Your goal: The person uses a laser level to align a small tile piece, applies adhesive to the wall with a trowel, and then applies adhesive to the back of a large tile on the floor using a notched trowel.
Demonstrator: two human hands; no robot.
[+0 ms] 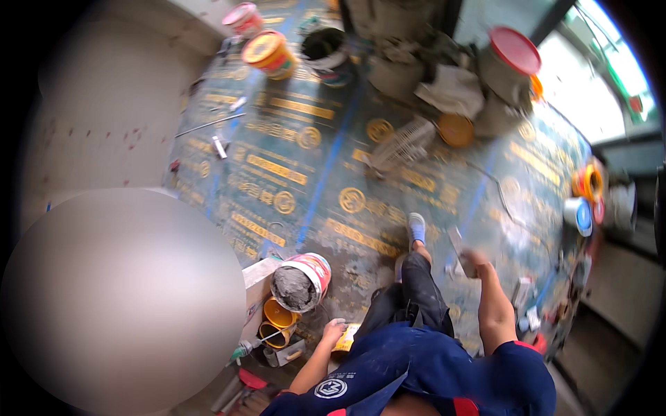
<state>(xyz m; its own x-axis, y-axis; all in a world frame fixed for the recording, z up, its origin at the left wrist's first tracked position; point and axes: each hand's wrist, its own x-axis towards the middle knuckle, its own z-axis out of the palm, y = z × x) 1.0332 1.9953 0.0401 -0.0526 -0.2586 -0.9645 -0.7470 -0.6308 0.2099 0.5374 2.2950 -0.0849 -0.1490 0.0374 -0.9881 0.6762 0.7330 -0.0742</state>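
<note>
My right hand [476,262], out to the right beside my leg, is closed round a flat metal trowel [457,246], slightly blurred, with its blade pointing forward. At my left hip, my left hand [333,330] has curled fingers at the edge of a yellow bucket [347,338], apparently gripping it; my body partly hides the bucket. Just left of that hand stand a white-and-red bucket [295,286] full of grey mortar, stacked or grouped yellow buckets [279,312] and a grey metal tool [284,353].
Printed protective floor sheeting [326,173] lies underfoot. Several buckets [268,55] stand ahead. Grey sacks [444,93], a white crate [402,145] and a loose cable [503,194] are ahead-right, with more buckets [583,215] at right. A wall [111,125] runs along the left; a blurred circle hides the lower left.
</note>
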